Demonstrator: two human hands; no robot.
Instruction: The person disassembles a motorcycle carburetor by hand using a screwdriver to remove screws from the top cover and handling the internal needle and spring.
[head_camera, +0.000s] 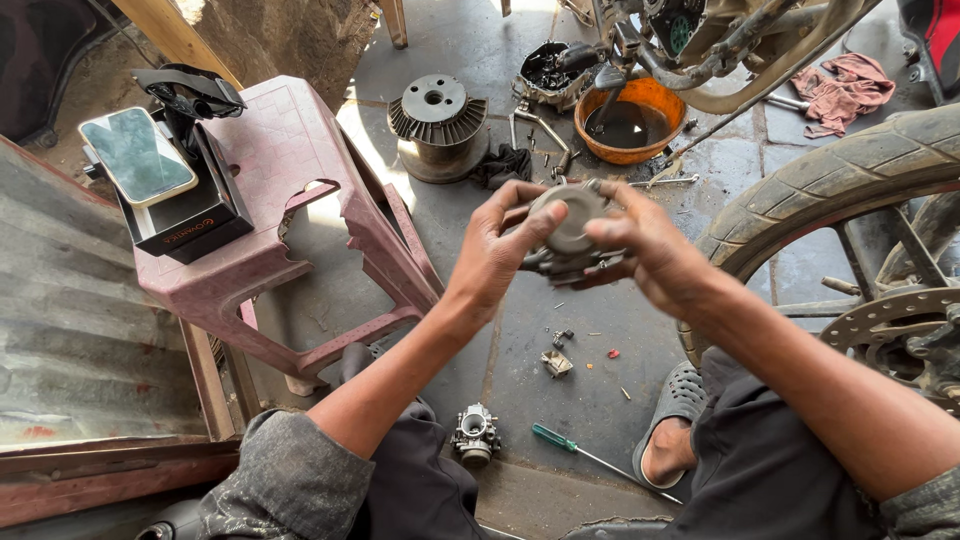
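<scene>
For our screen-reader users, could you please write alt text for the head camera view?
Both hands, left hand and right hand, hold a round grey metal engine part above a stained concrete floor. Nearby lie a carburettor, a green-handled screwdriver, a pink plastic stool and a motorcycle wheel.

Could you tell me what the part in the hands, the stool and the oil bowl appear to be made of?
The carburetor part, held between the left hand and right hand, looks like dull grey cast metal, matte and grimy. The stool seems to be moulded plastic, faded pink, scuffed, with a broken edge. The orange bowl looks like plastic, smooth-rimmed, holding dark liquid.
</scene>
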